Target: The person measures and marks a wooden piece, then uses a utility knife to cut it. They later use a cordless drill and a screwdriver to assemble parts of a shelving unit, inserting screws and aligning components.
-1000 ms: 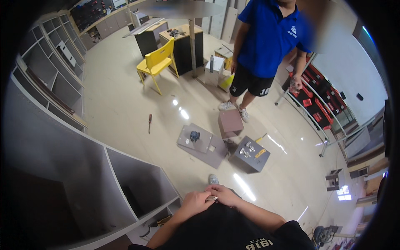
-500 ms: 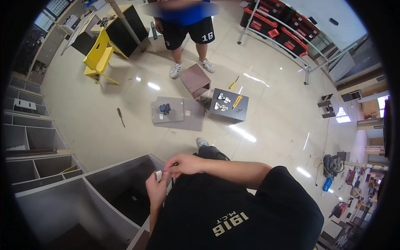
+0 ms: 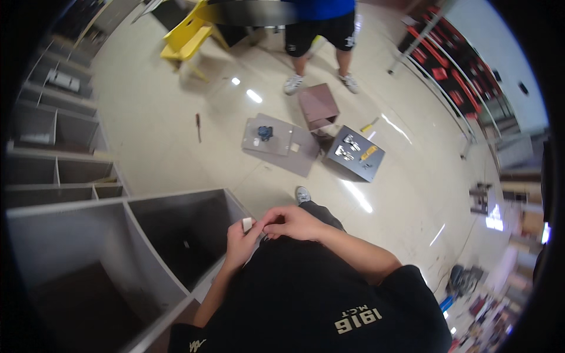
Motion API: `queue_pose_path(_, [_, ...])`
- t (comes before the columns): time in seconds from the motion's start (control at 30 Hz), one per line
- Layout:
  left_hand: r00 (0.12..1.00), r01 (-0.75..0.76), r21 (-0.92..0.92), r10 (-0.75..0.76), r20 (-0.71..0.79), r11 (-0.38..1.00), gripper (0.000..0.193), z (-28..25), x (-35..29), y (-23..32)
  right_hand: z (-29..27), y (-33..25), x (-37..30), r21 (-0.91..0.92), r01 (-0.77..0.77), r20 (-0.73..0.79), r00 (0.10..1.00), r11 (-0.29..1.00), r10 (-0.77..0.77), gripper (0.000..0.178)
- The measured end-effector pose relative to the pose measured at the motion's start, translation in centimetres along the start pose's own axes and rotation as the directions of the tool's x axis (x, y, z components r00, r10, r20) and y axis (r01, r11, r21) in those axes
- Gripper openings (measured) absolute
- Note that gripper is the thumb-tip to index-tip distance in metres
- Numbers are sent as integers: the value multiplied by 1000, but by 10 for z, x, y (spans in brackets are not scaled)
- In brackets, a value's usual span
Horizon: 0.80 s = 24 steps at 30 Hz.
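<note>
Work judged partway, going by the grey shelf unit (image 3: 135, 206): stood with its walls and dividers joined, yet showed bare open compartments, with loose parts unfitted on the floor beyond it

Pinched a small white piece (image 3: 248, 224) just above the unit's near right corner, between thumb and curled fingers of the left hand (image 3: 240, 244), closed tight round it. Brought the right hand (image 3: 292, 222) in against the left, just right of that corner, fingers curled shut and tips touching or nearly touching the piece; could not tell whether gripping it too

Farther from the unit, on the floor: flat grey panel (image 3: 276, 144) carrying a small blue object (image 3: 265, 132); just beyond it, dark box (image 3: 355, 154) with bright metal fittings on top, and brown box (image 3: 318, 103) beside that. Thin dark tool (image 3: 198, 126) apart, nearer the unit's far side

Farthest from the unit: another person's legs (image 3: 318, 47) and yellow chair (image 3: 187, 36)
</note>
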<state>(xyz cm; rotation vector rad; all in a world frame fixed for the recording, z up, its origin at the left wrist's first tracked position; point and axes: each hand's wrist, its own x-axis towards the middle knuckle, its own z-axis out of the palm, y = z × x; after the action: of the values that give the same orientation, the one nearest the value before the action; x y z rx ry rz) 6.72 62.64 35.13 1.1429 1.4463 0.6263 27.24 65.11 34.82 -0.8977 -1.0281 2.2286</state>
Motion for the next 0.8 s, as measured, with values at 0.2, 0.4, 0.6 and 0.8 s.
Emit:
queue_pose_path(0.2, [996, 64, -179, -75, -53, 982, 17, 15, 13, 5, -21, -8, 13, 45, -50, 14, 999, 998, 50, 16])
queue_pose_path(0.4, [989, 38, -239, -71, -132, 970, 15, 4, 15, -2, -22, -4, 51, -45, -123, 89, 988, 991, 127, 17])
queue_pose_path(0.6, [998, 46, -286, -56, -28, 957, 20, -33, 44, 0, -24, -27, 102, -195, -229, 46, 969, 954, 242, 13])
queue_pose_path(0.8, [996, 11, -80, -18, -84, 997, 27, -91, 115, 11, -44, -56, 202, -346, -251, 19, 961, 904, 275, 13])
